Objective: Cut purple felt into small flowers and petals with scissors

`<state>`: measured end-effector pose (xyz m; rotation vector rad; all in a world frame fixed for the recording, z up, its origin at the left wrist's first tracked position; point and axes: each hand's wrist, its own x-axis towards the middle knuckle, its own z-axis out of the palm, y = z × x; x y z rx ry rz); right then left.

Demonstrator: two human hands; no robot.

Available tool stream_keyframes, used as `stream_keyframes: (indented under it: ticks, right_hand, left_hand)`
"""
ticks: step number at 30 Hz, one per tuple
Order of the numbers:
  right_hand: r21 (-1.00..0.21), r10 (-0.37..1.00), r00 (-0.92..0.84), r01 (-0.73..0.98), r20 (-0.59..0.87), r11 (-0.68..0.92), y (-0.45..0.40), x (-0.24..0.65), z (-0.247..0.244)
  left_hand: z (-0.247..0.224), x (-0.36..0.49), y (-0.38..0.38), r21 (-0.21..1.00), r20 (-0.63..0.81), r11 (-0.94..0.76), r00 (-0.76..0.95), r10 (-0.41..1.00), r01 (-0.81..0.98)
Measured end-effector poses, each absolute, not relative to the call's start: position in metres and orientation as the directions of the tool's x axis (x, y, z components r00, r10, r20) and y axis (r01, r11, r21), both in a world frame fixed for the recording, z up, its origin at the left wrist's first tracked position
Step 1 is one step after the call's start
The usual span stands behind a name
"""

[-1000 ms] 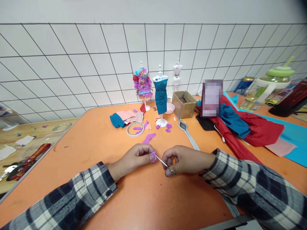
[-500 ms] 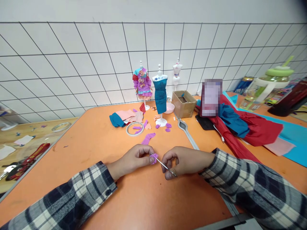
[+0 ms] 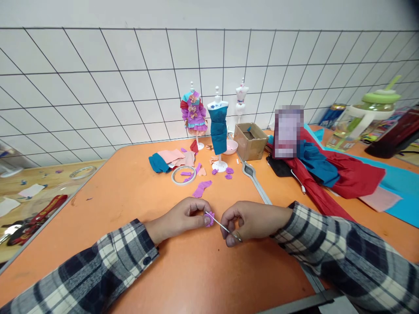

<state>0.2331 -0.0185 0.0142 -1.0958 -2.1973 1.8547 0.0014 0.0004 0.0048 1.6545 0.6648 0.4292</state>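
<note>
Between the thumb and fingers of my left hand (image 3: 185, 218) is a small crumpled purple crepe paper piece (image 3: 209, 219). My right hand (image 3: 247, 222) grips small metal scissors (image 3: 220, 224), a handle ring showing by the thumb; their thin tip lies across the purple piece. Just beyond my hands lies a purple crepe paper strip (image 3: 202, 189). Farther back stands a white mini dress form (image 3: 218, 126) wrapped in teal, with several small purple pieces (image 3: 229, 173) around its base. To its left, a roll of tape (image 3: 183, 175) rings some purple scraps.
Behind are a dress form in a purple ruffled outfit (image 3: 194, 115), a bare white form (image 3: 241, 98), a pink bowl (image 3: 231, 147) and a cardboard box (image 3: 250, 141). Folded paper (image 3: 173, 158) lies left. A phone (image 3: 288, 133), red paper (image 3: 356, 172) and a green-lidded bottle (image 3: 363, 115) stand right.
The purple piece has shifted or turned slightly in my left fingers, and the scissors' tip lies across it a little differently. Both hands stay in nearly the same place.
</note>
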Motion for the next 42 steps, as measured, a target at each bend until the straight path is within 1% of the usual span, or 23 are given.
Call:
stream_keyframes:
  ticks: [3, 10, 14, 18, 20, 24, 28, 42]
  right_hand:
    - [-0.891, 0.52, -0.771, 0.452, -0.368, 0.041, -0.02, 0.233, 0.014]
    - [-0.886, 0.55, -0.749, 0.463, -0.369, 0.035, -0.019, 0.232, 0.011]
    - [-0.9, 0.533, -0.773, 0.434, -0.345, 0.046, -0.019, 0.232, 0.008]
    - [-0.912, 0.51, -0.783, 0.41, -0.355, -0.004, -0.018, 0.233, 0.004]
    - [-0.912, 0.518, -0.777, 0.411, -0.357, -0.011, -0.018, 0.233, 0.004]
    - [-0.905, 0.518, -0.779, 0.424, -0.352, 0.023, -0.018, 0.232, 0.007]
    - [-0.91, 0.499, -0.785, 0.415, -0.367, -0.015, -0.018, 0.232, 0.003]
    - [-0.898, 0.483, -0.782, 0.44, -0.395, -0.02, -0.017, 0.232, 0.001]
  left_hand:
    - [0.006, 0.002, 0.001, 0.974, -0.092, -0.109, 0.781, 0.617, 0.2]
    - [0.005, 0.002, 0.001, 0.976, -0.102, -0.088, 0.778, 0.62, 0.198]
    - [0.007, 0.002, 0.002, 0.966, -0.087, -0.144, 0.792, 0.604, 0.216]
    - [0.008, 0.003, 0.002, 0.954, -0.084, -0.183, 0.801, 0.593, 0.236]
    - [0.01, 0.004, 0.002, 0.952, -0.085, -0.19, 0.802, 0.591, 0.241]
    - [0.011, 0.003, 0.001, 0.937, -0.067, -0.24, 0.807, 0.587, 0.252]
    - [0.01, 0.003, 0.001, 0.912, -0.05, -0.308, 0.818, 0.573, 0.271]
    - [0.009, 0.003, 0.002, 0.905, -0.045, -0.33, 0.832, 0.552, 0.268]
